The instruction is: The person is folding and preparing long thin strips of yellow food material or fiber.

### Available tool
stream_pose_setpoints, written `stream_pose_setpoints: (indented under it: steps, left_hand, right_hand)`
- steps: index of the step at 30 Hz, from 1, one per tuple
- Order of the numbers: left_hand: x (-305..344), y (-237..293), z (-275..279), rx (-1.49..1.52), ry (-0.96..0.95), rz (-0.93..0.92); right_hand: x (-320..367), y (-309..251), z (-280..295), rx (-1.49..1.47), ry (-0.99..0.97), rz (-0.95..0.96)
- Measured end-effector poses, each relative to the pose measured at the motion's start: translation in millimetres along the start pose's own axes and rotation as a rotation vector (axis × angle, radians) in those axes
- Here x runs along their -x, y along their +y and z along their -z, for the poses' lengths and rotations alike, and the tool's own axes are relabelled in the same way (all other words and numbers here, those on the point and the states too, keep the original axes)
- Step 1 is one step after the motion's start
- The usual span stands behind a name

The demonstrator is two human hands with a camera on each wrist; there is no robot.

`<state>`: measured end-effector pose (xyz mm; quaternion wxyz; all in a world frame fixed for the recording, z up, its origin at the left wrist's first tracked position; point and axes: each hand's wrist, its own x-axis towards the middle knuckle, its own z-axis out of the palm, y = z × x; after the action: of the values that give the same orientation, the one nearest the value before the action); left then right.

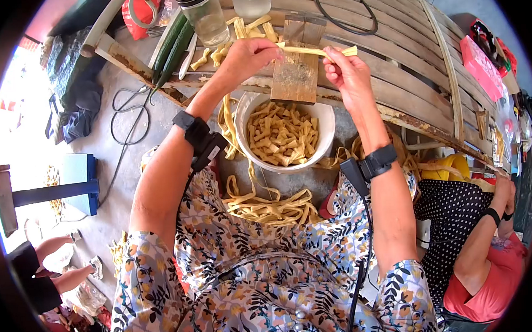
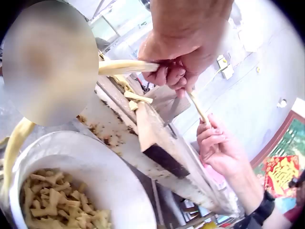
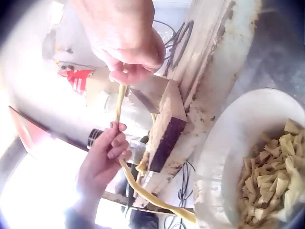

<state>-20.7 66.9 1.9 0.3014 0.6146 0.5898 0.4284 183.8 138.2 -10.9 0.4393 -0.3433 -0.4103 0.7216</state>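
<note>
1. Wooden slats, pale and weathered, form the table [image 1: 404, 71]. It fills the upper part of the head view, and its near edge is rusted and flaking.
2. White, round and deep, the bowl [image 1: 329, 133] sits just below the table's near edge, in front of the person's lap.
3. A heap of uncut strips [image 1: 268, 207] lies between the bowl and the lap, and some hang over the table edge beside the bowl.
4. A flat wooden block [image 1: 297, 75] rests on the table edge, and its near end overhangs the bowl's far rim.
5. A glass jar [image 1: 203, 14] with a dark lid stands at the table's far left.
6. The left hand [image 1: 246, 57] is above the table, just left of the block's far end, with its fingers curled round the strip.
7. The right hand [image 1: 345, 73] is just right of the block and pinches the same strip between thumb and fingertips.
8. The strip [image 1: 311, 50], pale yellow, spans from hand to hand across the block's far end. A short end sticks out past the right hand. The long tail trails from the left hand down beside the bowl.
9. Short yellow cut pieces [image 1: 282, 135] fill the bowl to about half.
</note>
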Motion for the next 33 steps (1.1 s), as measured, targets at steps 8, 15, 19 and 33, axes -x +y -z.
stream_pose_setpoints:
  steps: [8, 15, 19, 33]
  left_hand:
    - [-17, -15, -3, -0.033, 0.114, 0.092]
    - [-20, -14, -6, -0.043, 0.149, 0.094]
    - [-22, -41, -17, -0.095, 0.233, 0.038]
    - [31, -6, -28, 0.038, -0.054, -0.081]
  right_hand:
    - [-20, 10, -9, 0.009, 0.06, 0.064]
    - [-30, 17, -6, 0.018, 0.075, 0.073]
    - [-30, 32, -4, 0.238, 0.13, 0.126]
    - [44, -11, 9, 0.717, -0.059, 0.434]
